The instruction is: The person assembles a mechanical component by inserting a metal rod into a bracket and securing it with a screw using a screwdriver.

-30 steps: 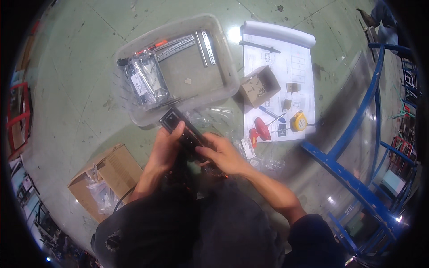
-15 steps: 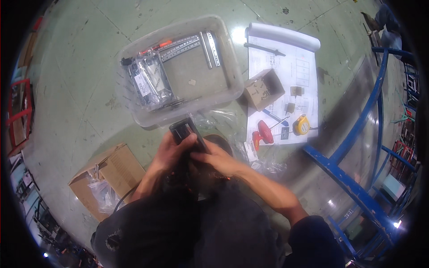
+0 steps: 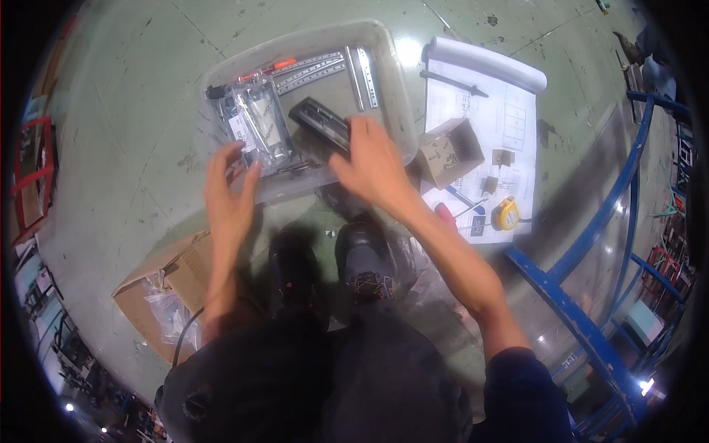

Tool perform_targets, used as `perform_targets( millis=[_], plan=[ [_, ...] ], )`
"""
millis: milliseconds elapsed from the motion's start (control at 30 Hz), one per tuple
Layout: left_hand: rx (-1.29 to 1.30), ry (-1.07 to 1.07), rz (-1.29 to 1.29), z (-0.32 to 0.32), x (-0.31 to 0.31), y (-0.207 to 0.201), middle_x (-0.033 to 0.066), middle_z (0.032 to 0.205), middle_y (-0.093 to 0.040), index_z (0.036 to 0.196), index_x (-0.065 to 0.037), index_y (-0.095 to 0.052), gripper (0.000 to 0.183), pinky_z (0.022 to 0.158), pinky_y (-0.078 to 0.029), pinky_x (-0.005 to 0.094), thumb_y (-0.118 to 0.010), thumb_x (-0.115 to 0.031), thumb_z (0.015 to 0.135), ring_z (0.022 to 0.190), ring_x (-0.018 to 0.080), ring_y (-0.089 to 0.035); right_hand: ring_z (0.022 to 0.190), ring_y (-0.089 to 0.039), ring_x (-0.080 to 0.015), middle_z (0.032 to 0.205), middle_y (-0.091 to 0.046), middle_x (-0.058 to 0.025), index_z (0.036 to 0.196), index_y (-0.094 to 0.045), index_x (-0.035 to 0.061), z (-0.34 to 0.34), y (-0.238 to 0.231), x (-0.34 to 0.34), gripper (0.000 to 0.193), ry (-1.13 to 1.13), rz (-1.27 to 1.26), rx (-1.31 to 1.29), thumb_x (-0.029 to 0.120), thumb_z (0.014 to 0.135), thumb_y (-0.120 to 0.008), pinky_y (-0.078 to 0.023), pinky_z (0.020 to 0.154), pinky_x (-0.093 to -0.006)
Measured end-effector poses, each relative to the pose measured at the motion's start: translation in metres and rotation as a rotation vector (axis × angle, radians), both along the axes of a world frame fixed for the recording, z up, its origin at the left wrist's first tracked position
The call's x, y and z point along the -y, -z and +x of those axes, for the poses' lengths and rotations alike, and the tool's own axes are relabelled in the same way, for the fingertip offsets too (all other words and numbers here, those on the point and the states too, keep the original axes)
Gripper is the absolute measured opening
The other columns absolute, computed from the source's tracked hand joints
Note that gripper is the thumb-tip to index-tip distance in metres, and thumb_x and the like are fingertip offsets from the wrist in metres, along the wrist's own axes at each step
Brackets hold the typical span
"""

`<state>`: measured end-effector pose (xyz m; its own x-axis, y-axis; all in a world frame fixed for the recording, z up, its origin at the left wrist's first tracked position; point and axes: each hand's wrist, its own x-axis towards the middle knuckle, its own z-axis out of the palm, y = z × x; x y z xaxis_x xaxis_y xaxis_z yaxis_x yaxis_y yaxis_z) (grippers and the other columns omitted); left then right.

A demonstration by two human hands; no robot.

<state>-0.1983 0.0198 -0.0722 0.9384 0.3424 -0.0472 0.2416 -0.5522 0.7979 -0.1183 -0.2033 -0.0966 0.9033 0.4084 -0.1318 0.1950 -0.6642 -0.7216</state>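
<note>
In my right hand (image 3: 373, 159) is a long, black, hollow part with a slotted face (image 3: 314, 117), gripped at its near end. It is tilted above the inside of a translucent plastic bin (image 3: 402, 111). My left hand (image 3: 230, 188) is empty, its fingers apart and curved, at the bin's near left corner. Close to those fingers lie clear bags of metal parts (image 3: 258, 125) inside the bin. Perforated metal rails (image 3: 317, 70) and an orange-red piece (image 3: 282, 64) lie along the bin's far side.
Right of the bin, a partly rolled drawing sheet (image 3: 458, 103) carries an open cardboard box (image 3: 443, 166) and a yellow tape measure (image 3: 507, 214). A larger cardboard box (image 3: 193, 277) with a plastic bag stands at left. A blue metal frame (image 3: 591, 317) rises at right.
Both hands were on the black part close to my body. My left hand has let go and moved to the bin's left; my right hand has carried the part forward over the bin.
</note>
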Motion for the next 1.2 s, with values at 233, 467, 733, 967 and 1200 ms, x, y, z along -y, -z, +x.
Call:
perform_targets(
  millis=[233,467,733,967,1200],
  plan=[
    [-0.158,0.042,0.348,0.027,-0.010,0.032,0.0124,0.092,-0.063,0.102,0.003,-0.061,0.037,0.062,-0.050,0.0325,-0.077,-0.023,0.082,0.070,0.0181,-0.059,0.101,-0.051,-0.0382,0.108,-0.048,-0.0221,0.111,-0.047,-0.0023,0.011,0.046,-0.039,0.044,0.092,-0.259,0.086,0.011,0.075,-0.070,-0.041,0.080,-0.0499],
    [-0.168,0.029,0.377,0.022,-0.002,0.035,0.0091,0.088,-0.060,0.104,-0.001,-0.067,0.033,0.063,-0.047,0.0325,-0.077,-0.022,0.082,0.072,0.0185,-0.056,0.097,-0.050,-0.0352,0.105,-0.046,-0.0197,0.110,-0.047,-0.0012,0.007,0.054,-0.038,0.046,0.118,-0.301,0.122,0.003,0.070,-0.069,-0.039,0.076,-0.0478],
    [0.270,-0.110,0.453,0.012,-0.030,0.022,0.0138,0.118,-0.058,0.109,-0.006,-0.070,0.032,0.076,-0.048,0.0318,-0.076,-0.021,0.082,0.095,0.0243,-0.059,0.096,-0.057,-0.0409,0.105,-0.057,-0.0228,0.106,-0.057,-0.0035,0.000,0.020,-0.086,0.035,0.061,0.245,0.087,0.013,0.078,-0.071,-0.046,0.081,-0.0488],
    [-0.225,-0.346,0.040,0.008,-0.072,0.030,0.0119,0.116,-0.062,0.128,0.000,-0.055,0.045,0.088,-0.048,0.0342,-0.070,-0.018,0.089,0.101,0.0190,-0.060,0.081,-0.064,-0.0355,0.084,-0.064,-0.0220,0.096,-0.060,-0.0071,0.002,0.056,-0.135,0.036,0.094,0.217,-0.002,0.017,0.076,-0.076,-0.050,0.071,-0.0395],
    [0.078,-0.228,-0.918,0.003,-0.028,-0.047,0.0211,0.136,-0.051,0.139,-0.003,-0.040,0.046,0.094,-0.051,0.0412,-0.054,-0.022,0.100,0.111,0.0316,-0.062,0.104,-0.058,-0.0199,0.117,-0.060,-0.0107,0.131,-0.045,0.0018,0.001,0.032,-0.084,0.060,0.025,0.732,-1.060,0.017,0.081,-0.074,-0.047,0.088,-0.0355]
  ],
)
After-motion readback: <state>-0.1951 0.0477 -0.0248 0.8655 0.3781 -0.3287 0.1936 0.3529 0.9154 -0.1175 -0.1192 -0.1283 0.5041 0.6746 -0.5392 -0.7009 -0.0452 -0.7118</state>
